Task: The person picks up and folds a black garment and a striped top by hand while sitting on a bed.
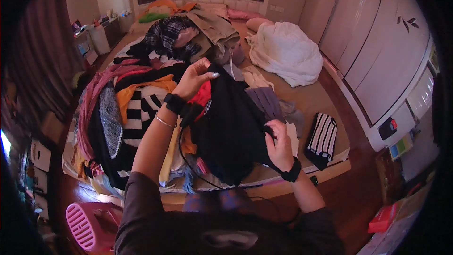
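A black garment (230, 127) hangs between my two hands over the near part of the bed; its exact kind is hard to tell. My left hand (198, 76) pinches its upper edge, the thumb pressed against the fingers. Lower and to the right, my right hand (279, 143) grips the garment's side edge. Behind and left of it spreads a heap of clothes, with a black-and-white striped knit (134, 115), a grey knit piece (110, 117) and an orange cloth (148, 90). A folded striped garment (321, 136) lies on the bed right of my right hand.
A white bundled quilt (286, 53) and more clothes, including a khaki garment (212, 28), lie farther back on the bed (311, 99). White wardrobe doors (368, 53) line the right side. A pink plastic stool (83, 225) stands at the lower left. A thin cable (191, 164) hangs near my left arm.
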A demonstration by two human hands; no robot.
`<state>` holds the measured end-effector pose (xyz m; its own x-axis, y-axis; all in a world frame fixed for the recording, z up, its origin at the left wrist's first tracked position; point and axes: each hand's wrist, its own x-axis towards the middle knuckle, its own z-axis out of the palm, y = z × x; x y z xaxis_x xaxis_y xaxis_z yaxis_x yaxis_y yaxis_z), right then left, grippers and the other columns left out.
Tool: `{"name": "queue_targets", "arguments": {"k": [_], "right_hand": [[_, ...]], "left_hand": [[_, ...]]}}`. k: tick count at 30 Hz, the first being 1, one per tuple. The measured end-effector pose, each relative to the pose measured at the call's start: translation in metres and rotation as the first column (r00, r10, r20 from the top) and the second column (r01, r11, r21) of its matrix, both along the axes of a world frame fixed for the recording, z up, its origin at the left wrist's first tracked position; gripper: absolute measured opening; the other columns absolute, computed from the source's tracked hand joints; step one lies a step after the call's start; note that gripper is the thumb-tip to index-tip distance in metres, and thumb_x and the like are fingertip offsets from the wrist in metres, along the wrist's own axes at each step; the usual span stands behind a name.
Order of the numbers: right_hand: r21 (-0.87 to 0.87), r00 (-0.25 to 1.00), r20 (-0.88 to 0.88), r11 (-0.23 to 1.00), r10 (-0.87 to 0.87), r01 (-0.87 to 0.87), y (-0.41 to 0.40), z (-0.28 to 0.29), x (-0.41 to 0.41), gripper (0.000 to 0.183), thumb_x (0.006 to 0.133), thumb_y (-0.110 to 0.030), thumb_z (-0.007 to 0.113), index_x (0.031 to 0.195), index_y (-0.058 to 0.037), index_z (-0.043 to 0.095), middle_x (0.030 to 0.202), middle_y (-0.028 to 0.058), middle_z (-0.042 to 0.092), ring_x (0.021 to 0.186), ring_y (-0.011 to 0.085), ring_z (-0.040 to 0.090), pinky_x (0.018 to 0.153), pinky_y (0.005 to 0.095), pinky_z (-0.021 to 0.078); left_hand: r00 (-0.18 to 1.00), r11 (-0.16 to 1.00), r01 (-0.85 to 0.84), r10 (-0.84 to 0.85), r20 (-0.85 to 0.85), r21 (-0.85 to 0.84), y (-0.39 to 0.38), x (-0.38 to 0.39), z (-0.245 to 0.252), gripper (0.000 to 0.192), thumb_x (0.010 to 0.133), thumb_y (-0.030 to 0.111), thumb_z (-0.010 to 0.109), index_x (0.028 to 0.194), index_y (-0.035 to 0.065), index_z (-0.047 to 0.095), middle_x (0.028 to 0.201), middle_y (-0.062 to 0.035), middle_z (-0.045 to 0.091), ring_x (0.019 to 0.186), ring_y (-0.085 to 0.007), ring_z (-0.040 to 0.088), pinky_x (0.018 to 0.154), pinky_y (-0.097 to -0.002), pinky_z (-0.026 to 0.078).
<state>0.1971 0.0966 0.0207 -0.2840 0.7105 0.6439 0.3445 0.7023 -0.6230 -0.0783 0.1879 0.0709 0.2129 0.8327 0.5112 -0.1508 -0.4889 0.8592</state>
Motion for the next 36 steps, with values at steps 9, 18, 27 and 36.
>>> {"name": "queue_targets", "arguments": {"k": [9,18,27,36], "right_hand": [[-0.003,0.977,0.199,0.997,-0.078,0.08,-0.003,-0.055,-0.011,0.029,0.069,0.004,0.052,0.095,-0.0081,0.056,0.103,0.0195,0.049,0.095,0.0358,0.047,0.082,0.0374,0.0407],[0.096,0.932,0.334,0.989,-0.139,0.112,0.011,-0.104,-0.02,0.027,0.072,0.001,0.054,0.099,-0.0001,0.055,0.094,0.0196,0.048,0.086,0.0307,0.053,0.071,0.0339,0.0428],[-0.116,0.969,-0.166,0.98,-0.181,0.163,0.007,-0.118,-0.06,0.028,0.074,-0.008,0.058,0.099,0.0018,0.053,0.1,0.0196,0.051,0.085,0.0283,0.052,0.076,0.0338,0.0397],[0.07,0.966,-0.146,0.972,-0.214,0.226,0.047,0.015,0.046,0.008,0.074,0.001,0.055,0.081,0.0008,0.05,0.08,0.0056,0.047,0.071,0.0118,0.047,0.061,0.0218,0.038]], "left_hand": [[1.0,0.999,-0.027,0.027,-0.013,0.025,0.0,0.011,0.022,0.021,0.074,-0.004,0.057,0.079,0.0094,0.042,0.084,0.005,0.042,0.078,-0.0028,0.043,0.072,-0.0194,0.039],[0.994,0.993,-0.066,0.056,0.096,0.096,0.001,0.027,0.032,0.016,0.075,-0.003,0.057,0.081,0.008,0.046,0.081,0.0045,0.049,0.077,-0.0042,0.048,0.071,-0.0195,0.042],[0.969,0.99,-0.067,0.035,0.244,0.125,-0.003,0.041,0.04,0.014,0.076,-0.001,0.057,0.082,0.0074,0.048,0.079,0.0014,0.054,0.071,-0.0053,0.052,0.062,-0.0182,0.042],[0.923,0.95,-0.311,0.298,-0.245,-0.017,-0.018,-0.029,0.037,0.016,0.076,-0.001,0.057,0.085,0.0082,0.048,0.071,0.005,0.048,0.07,-0.0046,0.049,0.064,-0.0183,0.041]]}}
